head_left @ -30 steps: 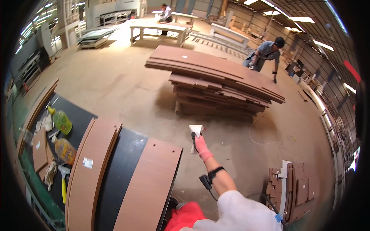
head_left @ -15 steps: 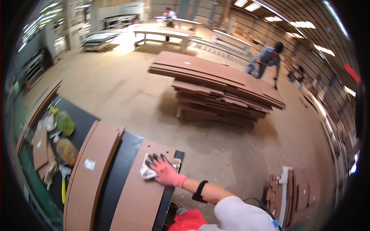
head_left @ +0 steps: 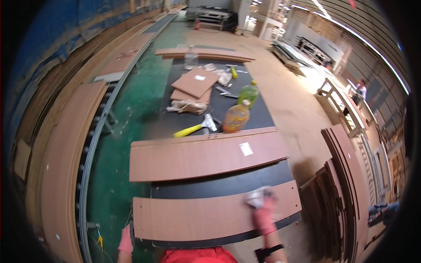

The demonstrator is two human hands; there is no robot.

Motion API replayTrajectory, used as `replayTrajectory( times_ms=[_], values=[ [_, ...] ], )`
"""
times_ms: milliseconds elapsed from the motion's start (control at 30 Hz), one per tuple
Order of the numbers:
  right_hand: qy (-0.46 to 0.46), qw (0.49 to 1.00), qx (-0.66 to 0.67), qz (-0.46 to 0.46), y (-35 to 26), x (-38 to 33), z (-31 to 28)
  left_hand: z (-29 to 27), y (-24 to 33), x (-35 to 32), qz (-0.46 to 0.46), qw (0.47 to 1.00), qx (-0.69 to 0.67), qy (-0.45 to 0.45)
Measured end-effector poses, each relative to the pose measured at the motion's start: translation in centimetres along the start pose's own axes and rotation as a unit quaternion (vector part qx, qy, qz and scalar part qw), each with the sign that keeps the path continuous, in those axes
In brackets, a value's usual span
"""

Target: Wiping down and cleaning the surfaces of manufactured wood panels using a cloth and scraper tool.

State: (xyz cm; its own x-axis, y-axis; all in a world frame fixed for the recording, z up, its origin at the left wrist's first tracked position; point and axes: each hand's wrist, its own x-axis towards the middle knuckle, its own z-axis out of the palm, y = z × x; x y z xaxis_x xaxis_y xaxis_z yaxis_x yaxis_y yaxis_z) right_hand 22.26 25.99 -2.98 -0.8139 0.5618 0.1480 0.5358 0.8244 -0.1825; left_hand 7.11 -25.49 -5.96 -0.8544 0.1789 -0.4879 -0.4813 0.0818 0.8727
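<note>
A long brown wood-grain panel (head_left: 193, 218) lies across the dark-topped table in front of me. Toward its right end my right hand (head_left: 265, 215), in a pink glove with dark fingers, presses a white cloth (head_left: 257, 197) against the surface; motion blurs both. At the panel's left end is my left hand (head_left: 126, 240), also gloved in pink, right beside the edge. Its fingers are too small and dark to show whether they grip the panel. Beyond lies a second brown panel (head_left: 188, 160) with a white label (head_left: 246, 149).
Farther along the table (head_left: 175, 190) are a yellow-handled scraper (head_left: 193, 129), an amber bottle (head_left: 237, 117), a green bottle (head_left: 248, 93), a clear bottle (head_left: 190, 59), small boards (head_left: 195, 82) and rags (head_left: 187, 106). A roller conveyor (head_left: 93, 144) runs left; stacked panels (head_left: 335, 188) stand right.
My view has swung left, bringing the conveyor and my left hand into sight. The right hand still holds the cloth on the near panel, now a little in from its right end.
</note>
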Motion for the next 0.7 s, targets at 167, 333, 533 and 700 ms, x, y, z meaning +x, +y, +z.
replayTrajectory(
  times_ms=[167, 333, 533, 700],
  values=[
    [0.127, 0.983, -0.085, 0.098, 8.2, 1.9, 0.4, 4.0, 1.4, -2.5, 0.202, 0.952, 0.228, 0.015],
    [-0.096, 0.966, 0.066, -0.233, -20.9, 2.3, 1.6, 3.8, -1.1, -1.0, 0.209, 0.954, 0.209, 0.041],
    [-0.156, 0.848, 0.203, -0.464, -38.6, 0.7, 4.6, 5.4, 0.7, 0.3, -0.070, 0.757, -0.626, -0.172],
    [-0.237, 0.663, 0.313, -0.637, -34.5, -9.0, 3.2, 0.5, -12.1, -0.5, -0.010, 0.766, -0.631, -0.120]
  ],
)
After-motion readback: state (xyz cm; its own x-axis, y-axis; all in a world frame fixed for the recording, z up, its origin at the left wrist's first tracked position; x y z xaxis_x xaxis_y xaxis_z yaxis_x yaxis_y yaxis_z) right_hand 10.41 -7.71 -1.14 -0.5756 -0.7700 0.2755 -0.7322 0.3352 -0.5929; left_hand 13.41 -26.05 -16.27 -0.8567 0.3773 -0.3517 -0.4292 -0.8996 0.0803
